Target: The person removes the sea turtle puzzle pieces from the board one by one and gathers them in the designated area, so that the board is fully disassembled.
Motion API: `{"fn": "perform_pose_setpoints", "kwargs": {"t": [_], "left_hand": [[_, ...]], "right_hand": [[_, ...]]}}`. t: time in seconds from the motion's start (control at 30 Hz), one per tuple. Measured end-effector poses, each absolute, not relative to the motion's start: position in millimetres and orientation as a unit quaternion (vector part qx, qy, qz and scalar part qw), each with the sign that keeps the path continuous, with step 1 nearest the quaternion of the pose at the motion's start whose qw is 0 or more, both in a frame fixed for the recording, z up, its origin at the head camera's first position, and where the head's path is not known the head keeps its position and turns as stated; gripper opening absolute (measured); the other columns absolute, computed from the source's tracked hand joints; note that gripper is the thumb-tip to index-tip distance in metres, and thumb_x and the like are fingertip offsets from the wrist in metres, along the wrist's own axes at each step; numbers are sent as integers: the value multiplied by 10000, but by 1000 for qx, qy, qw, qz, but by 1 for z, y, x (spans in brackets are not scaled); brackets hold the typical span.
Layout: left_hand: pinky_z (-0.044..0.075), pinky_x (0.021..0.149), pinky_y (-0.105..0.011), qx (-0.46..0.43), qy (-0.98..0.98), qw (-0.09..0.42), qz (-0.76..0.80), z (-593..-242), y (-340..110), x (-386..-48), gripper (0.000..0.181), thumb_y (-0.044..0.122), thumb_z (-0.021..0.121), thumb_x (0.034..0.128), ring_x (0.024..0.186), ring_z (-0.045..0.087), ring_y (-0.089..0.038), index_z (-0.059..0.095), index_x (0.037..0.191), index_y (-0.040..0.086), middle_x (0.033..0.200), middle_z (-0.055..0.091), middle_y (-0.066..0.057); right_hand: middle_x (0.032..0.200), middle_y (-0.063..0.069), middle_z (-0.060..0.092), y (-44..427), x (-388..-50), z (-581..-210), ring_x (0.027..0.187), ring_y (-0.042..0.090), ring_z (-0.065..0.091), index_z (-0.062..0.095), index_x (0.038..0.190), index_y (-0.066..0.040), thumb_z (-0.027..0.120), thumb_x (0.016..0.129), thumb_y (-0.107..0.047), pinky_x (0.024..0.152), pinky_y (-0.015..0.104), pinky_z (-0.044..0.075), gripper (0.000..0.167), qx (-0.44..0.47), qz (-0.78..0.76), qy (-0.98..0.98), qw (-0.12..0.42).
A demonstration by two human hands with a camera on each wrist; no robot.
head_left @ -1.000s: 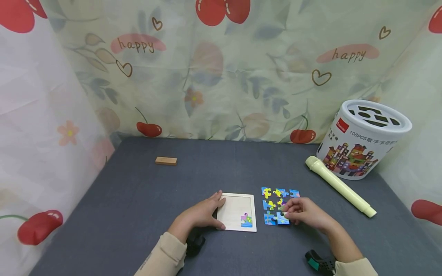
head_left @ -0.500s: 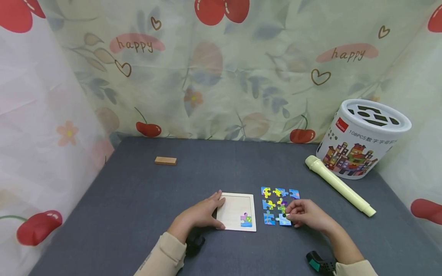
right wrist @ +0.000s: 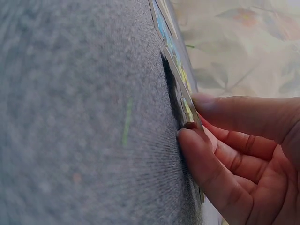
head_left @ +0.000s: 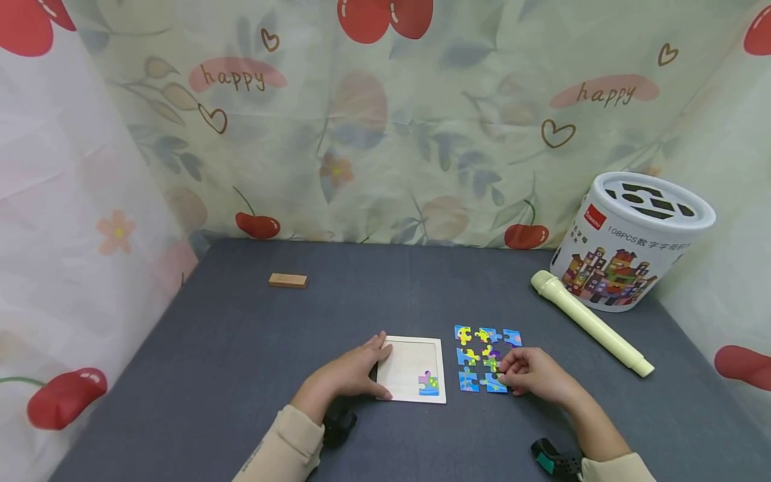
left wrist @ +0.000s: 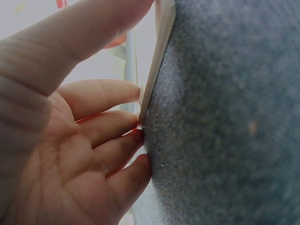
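Observation:
A square pale wooden puzzle tray [head_left: 400,368] lies on the table with one jigsaw piece [head_left: 429,383] in its lower right corner. My left hand [head_left: 349,375] holds the tray's left edge, thumb near the bottom corner and fingers toward the top; in the left wrist view, the fingertips [left wrist: 133,119] meet the tray's rim. Right of the tray, several colourful pieces [head_left: 468,357] lie in loose rows. With thumb and forefinger my right hand [head_left: 533,371] pinches the blue jigsaw piece [head_left: 495,383] in the bottom row. Fingers partly cover pieces at the right.
A pale yellow tube [head_left: 593,325] lies at the right, before a white bucket [head_left: 629,244] with a slotted lid. Farther back on the left is a small wooden block [head_left: 288,280]. Patterned cloth [head_left: 385,161] encloses the dark table [head_left: 361,281] at the back and sides.
The right hand and its pinched piece have shifted slightly right, widening the gap to the neighbouring bottom-row piece. The left hand and the tray stay in place.

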State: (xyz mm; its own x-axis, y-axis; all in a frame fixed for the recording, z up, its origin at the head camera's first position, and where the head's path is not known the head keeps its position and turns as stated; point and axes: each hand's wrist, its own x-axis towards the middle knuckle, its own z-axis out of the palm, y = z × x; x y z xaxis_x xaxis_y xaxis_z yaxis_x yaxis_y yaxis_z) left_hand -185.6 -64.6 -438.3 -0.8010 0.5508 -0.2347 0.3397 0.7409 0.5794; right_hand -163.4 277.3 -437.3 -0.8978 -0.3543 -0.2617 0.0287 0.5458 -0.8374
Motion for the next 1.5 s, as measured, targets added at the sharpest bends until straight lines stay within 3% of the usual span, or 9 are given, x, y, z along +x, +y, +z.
{"fn": "perform_pose_setpoints", "kwargs": {"t": [0.63, 1.5], "left_hand": [[226, 1140, -458, 241, 911, 203, 266, -438, -66, -186, 873, 296, 800, 718, 1443, 165, -273, 359, 1424, 34, 1558, 163, -128], [228, 1138, -464, 238, 910, 204, 271, -439, -65, -186, 874, 300, 802, 715, 1442, 166, -274, 362, 1424, 41, 1559, 162, -122]], "right_hand": [[750, 44, 580, 273, -164, -436, 609, 39, 507, 591, 913, 55, 668, 836, -95, 531, 210, 479, 185, -112, -418, 887, 162], [772, 60, 594, 270, -170, -427, 628, 77, 545, 594, 938, 56, 656, 857, -127, 555, 250, 511, 210, -139, -425, 877, 176]]}}
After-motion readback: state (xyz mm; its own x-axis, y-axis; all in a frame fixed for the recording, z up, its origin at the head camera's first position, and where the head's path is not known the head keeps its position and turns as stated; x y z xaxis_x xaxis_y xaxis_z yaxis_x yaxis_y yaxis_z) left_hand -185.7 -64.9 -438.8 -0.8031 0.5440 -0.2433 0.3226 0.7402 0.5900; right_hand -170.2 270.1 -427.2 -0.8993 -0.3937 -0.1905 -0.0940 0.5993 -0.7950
